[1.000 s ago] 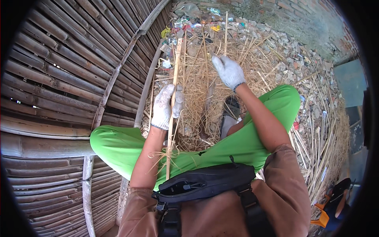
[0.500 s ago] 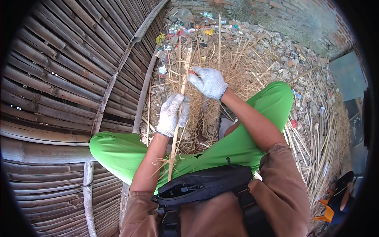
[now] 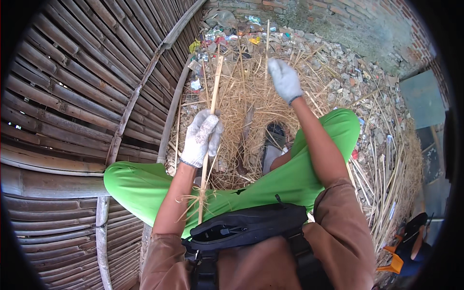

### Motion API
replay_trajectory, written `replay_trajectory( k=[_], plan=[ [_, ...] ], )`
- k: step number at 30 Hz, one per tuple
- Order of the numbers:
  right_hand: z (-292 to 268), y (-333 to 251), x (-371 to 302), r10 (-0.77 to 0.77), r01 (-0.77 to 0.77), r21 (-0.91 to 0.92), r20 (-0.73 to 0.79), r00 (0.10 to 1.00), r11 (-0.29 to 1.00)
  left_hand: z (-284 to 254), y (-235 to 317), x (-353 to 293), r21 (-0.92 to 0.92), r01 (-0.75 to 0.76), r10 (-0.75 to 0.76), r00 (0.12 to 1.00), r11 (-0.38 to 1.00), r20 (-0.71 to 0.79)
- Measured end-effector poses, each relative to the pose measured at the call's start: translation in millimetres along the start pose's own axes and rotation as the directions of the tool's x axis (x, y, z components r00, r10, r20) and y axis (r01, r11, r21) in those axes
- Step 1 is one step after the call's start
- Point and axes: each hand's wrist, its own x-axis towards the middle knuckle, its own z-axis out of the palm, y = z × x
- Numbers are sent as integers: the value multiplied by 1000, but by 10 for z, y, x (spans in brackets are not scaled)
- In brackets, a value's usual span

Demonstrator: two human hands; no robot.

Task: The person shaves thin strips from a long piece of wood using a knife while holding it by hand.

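My left hand (image 3: 202,137), in a pale knitted glove, is wrapped round a long split bamboo strip (image 3: 216,84). The strip slants from beyond the hand back toward my lap, with curly shavings (image 3: 199,196) clinging to its lower part. Away to the right of the strip, my right hand (image 3: 285,82), gloved too, is raised over the straw-covered ground with its fingers curled closed. What it holds, if anything, is hidden. Just left of its fingers a thin upright stick (image 3: 268,43) shows.
A slatted bamboo wall (image 3: 72,96) runs along my left. Bamboo shavings (image 3: 241,101) cover the ground between my legs, with rubble and litter (image 3: 348,72) around. Long thin strips (image 3: 382,188) lie at right. A black bag (image 3: 246,224) rests at my waist. A brick wall (image 3: 328,24) stands beyond.
My right hand has moved off the bamboo strip to the right and a little farther away; the bit of red at its fingers no longer shows. My left hand and the strip have shifted slightly left.
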Motion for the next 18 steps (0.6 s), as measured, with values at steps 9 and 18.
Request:
replay_trajectory(
  k=[9,18],
  plan=[
    [397,-316,-335,-96,134,-102,316,944,986,-13,-94,79,13,110,-110,993,994,36],
    [275,-413,-459,-430,398,168,436,790,902,-34,-58,103,-209,194,-170,977,959,126]
  ],
)
